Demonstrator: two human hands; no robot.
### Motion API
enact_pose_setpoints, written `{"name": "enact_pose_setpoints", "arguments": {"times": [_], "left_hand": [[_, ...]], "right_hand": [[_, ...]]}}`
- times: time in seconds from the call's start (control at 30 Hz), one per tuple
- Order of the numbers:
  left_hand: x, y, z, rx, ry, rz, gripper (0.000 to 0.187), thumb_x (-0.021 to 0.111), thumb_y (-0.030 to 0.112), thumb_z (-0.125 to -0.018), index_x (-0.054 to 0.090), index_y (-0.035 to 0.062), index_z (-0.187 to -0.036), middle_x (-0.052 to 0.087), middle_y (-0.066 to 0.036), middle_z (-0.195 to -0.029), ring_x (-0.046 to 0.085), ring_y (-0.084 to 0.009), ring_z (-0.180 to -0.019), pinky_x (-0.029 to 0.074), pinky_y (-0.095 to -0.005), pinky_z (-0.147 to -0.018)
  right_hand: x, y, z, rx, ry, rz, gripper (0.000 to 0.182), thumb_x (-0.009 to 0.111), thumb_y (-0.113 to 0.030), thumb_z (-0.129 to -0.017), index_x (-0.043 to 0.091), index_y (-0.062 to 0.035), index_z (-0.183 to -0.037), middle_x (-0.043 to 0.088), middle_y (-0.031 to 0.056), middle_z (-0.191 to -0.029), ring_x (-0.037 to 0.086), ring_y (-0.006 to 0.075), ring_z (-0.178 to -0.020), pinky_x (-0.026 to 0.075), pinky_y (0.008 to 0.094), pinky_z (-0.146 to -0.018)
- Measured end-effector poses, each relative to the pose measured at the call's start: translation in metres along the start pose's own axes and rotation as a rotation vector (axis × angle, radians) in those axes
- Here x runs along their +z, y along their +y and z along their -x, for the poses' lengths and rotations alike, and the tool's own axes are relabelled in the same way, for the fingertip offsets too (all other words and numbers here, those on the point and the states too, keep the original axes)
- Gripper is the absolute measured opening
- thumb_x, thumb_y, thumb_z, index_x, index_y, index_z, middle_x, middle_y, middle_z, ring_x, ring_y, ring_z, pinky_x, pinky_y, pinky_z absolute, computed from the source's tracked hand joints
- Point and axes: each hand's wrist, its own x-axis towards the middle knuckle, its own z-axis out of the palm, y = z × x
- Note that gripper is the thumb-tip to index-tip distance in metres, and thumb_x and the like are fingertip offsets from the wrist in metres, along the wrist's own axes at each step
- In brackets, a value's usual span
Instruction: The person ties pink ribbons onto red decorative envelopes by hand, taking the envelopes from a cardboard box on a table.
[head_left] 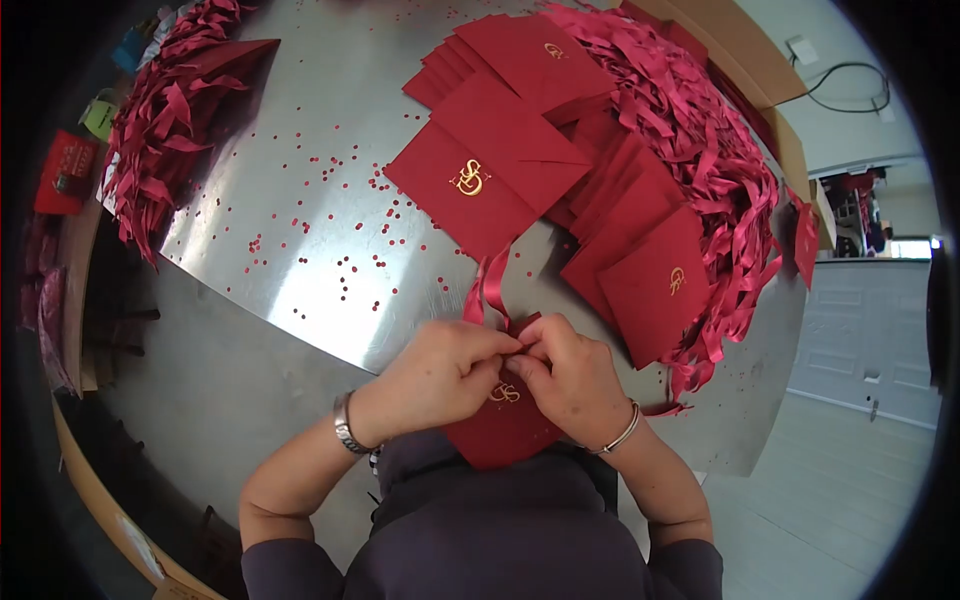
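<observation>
A red paper gift bag (500,440) with a gold monogram lies flat against my lap at the table's front edge. At its top edge the fingertips of my left hand (435,375) pinch closed. My right hand (578,385) pinches at the same spot, thumb and forefinger together, touching the left fingertips. What small part lies between the fingertips is hidden. A loop of red satin ribbon (485,290) rises just beyond my hands. Past it lies another flat red bag (460,180) with a gold monogram.
Fanned stacks of flat red bags (650,270) lie to the right, with a heap of ribbons (725,190) behind them. Another ribboned pile (175,120) is at the far left. Small red paper dots (345,265) are scattered over the metal table (300,320). A cardboard box (745,50) stands behind.
</observation>
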Motion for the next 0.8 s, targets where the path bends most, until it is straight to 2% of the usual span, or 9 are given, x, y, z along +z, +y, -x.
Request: {"name": "enact_pose_setpoints", "arguments": {"times": [0.03, 0.17, 0.23, 0.37, 0.47, 0.53, 0.6, 0.67, 0.8], "left_hand": [[-0.002, 0.001, -0.001, -0.075, -0.026, 0.077, 0.014, 0.06, 0.003, -0.078, 0.066, 0.0004, -0.091, 0.064, -0.018, -0.076, 0.063, -0.0346, -0.07, 0.051, -0.041, -0.065], [-0.005, -0.004, -0.012, -0.025, -0.043, 0.128, 0.012, 0.061, 0.003, -0.08, 0.066, -0.0002, -0.091, 0.065, -0.019, -0.076, 0.064, -0.0349, -0.068, 0.052, -0.039, -0.063], [-0.002, -0.011, -0.016, 0.134, -0.11, 0.083, 0.01, 0.062, 0.005, -0.081, 0.066, 0.0017, -0.089, 0.064, -0.018, -0.076, 0.064, -0.0349, -0.071, 0.051, -0.0399, -0.064], [-0.002, -0.011, -0.017, 0.156, -0.177, -0.089, 0.007, 0.063, 0.006, -0.08, 0.064, 0.0019, -0.086, 0.065, -0.017, -0.08, 0.065, -0.0344, -0.075, 0.051, -0.0407, -0.065], [0.003, -0.01, -0.009, 0.106, -0.093, -0.332, 0.003, 0.062, 0.005, -0.08, 0.061, 0.0025, -0.08, 0.064, -0.013, -0.082, 0.063, -0.0333, -0.077, 0.052, -0.0399, -0.066], [-0.004, -0.01, -0.001, 0.001, 0.13, -0.637, 0.003, 0.06, 0.006, -0.08, 0.061, 0.003, -0.079, 0.062, -0.014, -0.083, 0.062, -0.0339, -0.077, 0.051, -0.0418, -0.067], [-0.03, -0.033, 0.001, -0.102, 0.358, -0.626, 0.005, 0.059, 0.007, -0.08, 0.062, 0.0046, -0.083, 0.061, -0.015, -0.08, 0.061, -0.0342, -0.072, 0.05, -0.0417, -0.064], [-0.036, -0.019, 0.01, -0.012, 0.33, -0.579, 0.009, 0.06, 0.0, -0.076, 0.06, 0.0039, -0.084, 0.062, -0.014, -0.08, 0.063, -0.0325, -0.073, 0.051, -0.0402, -0.062], [-0.021, -0.004, 0.001, 0.147, 0.061, -0.347, 0.014, 0.063, 0.006, -0.08, 0.064, 0.0056, -0.094, 0.065, -0.012, -0.086, 0.066, -0.0291, -0.078, 0.052, -0.0386, -0.069]], "right_hand": [[0.0, 0.0, 0.002, -0.005, -0.003, 0.004, 0.021, 0.067, -0.012, -0.083, 0.051, -0.0039, -0.095, 0.064, 0.0159, -0.075, 0.065, 0.0352, -0.069, 0.051, 0.0425, -0.06], [0.001, 0.003, 0.006, -0.005, 0.026, 0.014, 0.025, 0.07, -0.015, -0.081, 0.052, -0.0041, -0.092, 0.064, 0.0153, -0.075, 0.065, 0.0338, -0.069, 0.051, 0.0402, -0.059], [0.001, 0.006, 0.008, -0.013, 0.016, 0.013, 0.025, 0.071, -0.016, -0.08, 0.052, -0.0042, -0.092, 0.064, 0.015, -0.075, 0.065, 0.0332, -0.069, 0.051, 0.0392, -0.059], [-0.001, 0.006, 0.011, -0.013, -0.005, -0.023, 0.032, 0.073, -0.019, -0.079, 0.053, -0.0057, -0.099, 0.066, 0.0135, -0.079, 0.066, 0.0322, -0.07, 0.052, 0.0383, -0.061], [0.001, 0.006, 0.012, 0.017, -0.044, 0.022, 0.044, 0.074, -0.024, -0.077, 0.051, -0.0067, -0.111, 0.067, 0.0127, -0.08, 0.066, 0.0324, -0.071, 0.052, 0.0389, -0.063], [0.0, 0.01, 0.011, 0.01, -0.058, 0.074, 0.052, 0.074, -0.027, -0.077, 0.05, -0.0071, -0.118, 0.067, 0.0122, -0.081, 0.066, 0.0324, -0.071, 0.052, 0.0392, -0.064], [-0.003, 0.015, 0.01, 0.03, -0.106, 0.196, 0.061, 0.073, -0.03, -0.077, 0.046, -0.0082, -0.127, 0.067, 0.0117, -0.08, 0.067, 0.0326, -0.072, 0.052, 0.0404, -0.066], [-0.004, 0.015, 0.008, 0.049, -0.126, 0.199, 0.062, 0.073, -0.031, -0.077, 0.046, -0.0089, -0.127, 0.067, 0.0117, -0.081, 0.067, 0.0325, -0.073, 0.052, 0.0409, -0.066], [-0.003, 0.016, 0.009, 0.096, -0.135, 0.062, 0.063, 0.073, -0.032, -0.078, 0.045, -0.0107, -0.129, 0.067, 0.0143, -0.082, 0.067, 0.0337, -0.075, 0.051, 0.0427, -0.067]]}}
